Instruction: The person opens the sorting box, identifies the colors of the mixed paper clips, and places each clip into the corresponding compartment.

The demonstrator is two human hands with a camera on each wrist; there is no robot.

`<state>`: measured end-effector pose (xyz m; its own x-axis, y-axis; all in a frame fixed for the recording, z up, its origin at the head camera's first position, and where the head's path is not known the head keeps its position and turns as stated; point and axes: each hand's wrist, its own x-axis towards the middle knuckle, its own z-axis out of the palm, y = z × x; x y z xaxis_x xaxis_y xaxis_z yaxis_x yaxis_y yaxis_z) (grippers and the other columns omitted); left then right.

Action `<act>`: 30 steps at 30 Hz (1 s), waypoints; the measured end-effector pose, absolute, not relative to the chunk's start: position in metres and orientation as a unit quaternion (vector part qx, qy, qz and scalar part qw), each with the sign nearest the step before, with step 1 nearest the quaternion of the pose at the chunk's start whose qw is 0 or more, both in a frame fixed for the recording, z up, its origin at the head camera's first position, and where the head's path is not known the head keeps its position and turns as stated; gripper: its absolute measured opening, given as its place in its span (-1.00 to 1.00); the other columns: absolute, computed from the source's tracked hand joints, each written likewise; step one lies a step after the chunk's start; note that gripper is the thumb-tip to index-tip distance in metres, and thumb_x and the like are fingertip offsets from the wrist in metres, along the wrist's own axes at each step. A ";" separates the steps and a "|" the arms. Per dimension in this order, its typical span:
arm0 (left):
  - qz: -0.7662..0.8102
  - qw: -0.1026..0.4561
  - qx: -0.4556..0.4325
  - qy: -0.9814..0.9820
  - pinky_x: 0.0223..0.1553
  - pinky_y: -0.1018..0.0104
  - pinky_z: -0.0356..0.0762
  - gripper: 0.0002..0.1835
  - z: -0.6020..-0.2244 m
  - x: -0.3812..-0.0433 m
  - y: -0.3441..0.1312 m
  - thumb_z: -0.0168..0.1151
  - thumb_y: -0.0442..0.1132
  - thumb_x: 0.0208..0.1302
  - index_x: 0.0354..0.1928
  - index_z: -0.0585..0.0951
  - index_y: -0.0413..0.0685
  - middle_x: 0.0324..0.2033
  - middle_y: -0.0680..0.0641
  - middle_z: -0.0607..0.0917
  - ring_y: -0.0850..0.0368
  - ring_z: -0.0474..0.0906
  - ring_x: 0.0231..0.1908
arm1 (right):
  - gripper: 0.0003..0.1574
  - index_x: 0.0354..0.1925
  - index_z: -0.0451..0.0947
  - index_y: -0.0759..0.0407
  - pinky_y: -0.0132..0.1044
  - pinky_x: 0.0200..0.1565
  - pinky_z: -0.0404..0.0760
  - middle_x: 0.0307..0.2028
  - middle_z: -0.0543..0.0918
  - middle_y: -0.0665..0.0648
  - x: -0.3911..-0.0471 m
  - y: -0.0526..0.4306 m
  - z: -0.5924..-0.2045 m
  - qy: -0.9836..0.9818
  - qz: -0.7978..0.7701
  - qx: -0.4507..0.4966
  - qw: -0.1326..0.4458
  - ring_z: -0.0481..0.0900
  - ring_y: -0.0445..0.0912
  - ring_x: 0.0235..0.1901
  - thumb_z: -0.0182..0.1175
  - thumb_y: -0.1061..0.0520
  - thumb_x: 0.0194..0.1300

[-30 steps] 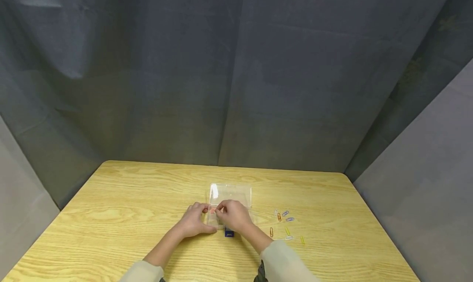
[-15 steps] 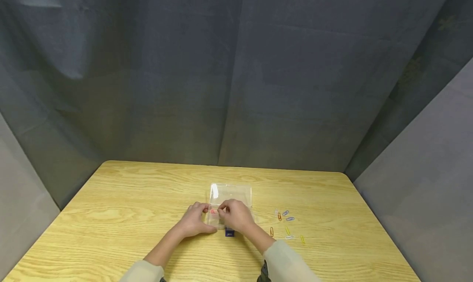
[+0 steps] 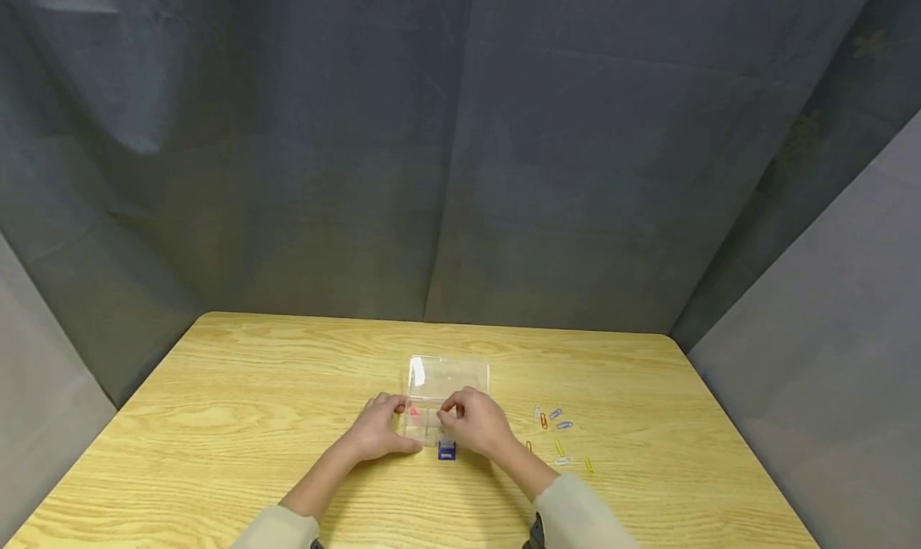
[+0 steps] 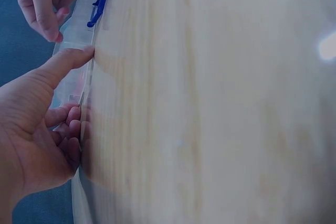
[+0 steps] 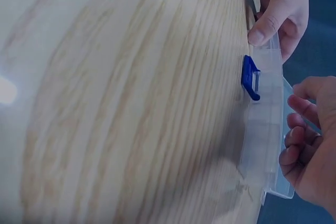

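Note:
A clear plastic compartment box point(image 3: 416, 431) with a blue latch point(image 3: 447, 451) at its front stands with its lid point(image 3: 449, 375) raised behind it. My left hand point(image 3: 374, 431) holds the box's left end, its thumb at the front edge and its fingers curled against the side. Small reddish-pink things point(image 3: 414, 411) lie in the back left compartment. Over the middle of the box hovers my right hand point(image 3: 478, 421); in the right wrist view the fingers point(image 5: 296, 136) are loosely curled and nothing shows between them.
Several loose paper clips lie on the wooden table point(image 3: 288, 389) right of the box: white, orange, purple-blue and yellow ones, such as a yellow paper clip point(image 3: 589, 465) and an orange paper clip point(image 3: 544, 421). A dark curtain point(image 3: 446, 173) hangs behind the table.
My right hand has moved to the right, away from the back left compartment, uncovering more of the box and its latch. The left hand stays at the box's left end.

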<state>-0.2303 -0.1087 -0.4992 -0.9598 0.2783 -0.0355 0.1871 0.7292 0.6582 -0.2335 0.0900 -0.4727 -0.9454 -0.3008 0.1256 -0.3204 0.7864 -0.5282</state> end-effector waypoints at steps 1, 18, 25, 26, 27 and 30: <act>0.345 0.066 0.125 0.928 -0.12 0.13 0.36 -0.16 -0.499 -0.230 -0.109 0.40 0.14 -0.28 0.09 0.38 -0.12 -0.12 -0.03 0.45 0.08 0.30 -0.11 | -0.80 -0.42 0.60 -0.05 -0.43 -0.62 0.24 -0.62 0.36 -0.11 -0.233 0.092 -0.473 -0.945 0.282 0.164 0.017 0.25 -0.25 -0.66 0.13 -0.08 0.13; 0.350 0.062 0.128 0.926 -0.10 0.11 0.35 -0.15 -0.498 -0.229 -0.108 0.41 0.12 -0.29 0.08 0.38 -0.16 -0.13 -0.03 0.45 0.08 0.30 -0.11 | -0.83 -0.42 0.59 -0.04 -0.44 -0.60 0.25 -0.59 0.39 -0.13 -0.233 0.121 -0.472 -0.950 0.267 0.157 0.035 0.28 -0.26 -0.63 0.15 -0.07 0.11; 0.358 0.064 0.130 0.922 -0.09 0.10 0.35 -0.16 -0.496 -0.227 -0.108 0.42 0.10 -0.28 0.08 0.38 -0.20 -0.12 -0.06 0.45 0.07 0.29 -0.10 | -0.82 -0.39 0.60 -0.04 -0.43 -0.64 0.23 -0.60 0.37 -0.11 -0.233 0.138 -0.471 -0.954 0.258 0.150 0.037 0.25 -0.25 -0.65 0.15 -0.07 0.12; 0.358 0.064 0.130 0.922 -0.09 0.11 0.35 -0.16 -0.496 -0.227 -0.108 0.42 0.10 -0.28 0.08 0.38 -0.19 -0.12 -0.06 0.45 0.07 0.29 -0.10 | -0.82 -0.39 0.60 -0.04 -0.43 -0.64 0.22 -0.60 0.37 -0.11 -0.233 0.140 -0.471 -0.954 0.257 0.149 0.039 0.25 -0.25 -0.65 0.15 -0.07 0.12; 0.358 0.065 0.130 0.922 -0.09 0.11 0.35 -0.16 -0.496 -0.228 -0.108 0.41 0.10 -0.28 0.08 0.38 -0.19 -0.12 -0.05 0.45 0.07 0.29 -0.10 | -0.82 -0.39 0.60 -0.03 -0.44 -0.64 0.22 -0.61 0.37 -0.12 -0.232 0.143 -0.471 -0.954 0.256 0.149 0.041 0.25 -0.25 -0.66 0.15 -0.07 0.12; 0.358 0.067 0.128 0.922 -0.09 0.12 0.35 -0.15 -0.498 -0.228 -0.108 0.41 0.12 -0.28 0.08 0.37 -0.18 -0.12 -0.05 0.44 0.08 0.28 -0.10 | -0.82 -0.40 0.60 -0.04 -0.44 -0.65 0.22 -0.62 0.36 -0.13 -0.231 0.151 -0.471 -0.956 0.250 0.148 0.048 0.24 -0.26 -0.67 0.16 -0.07 0.12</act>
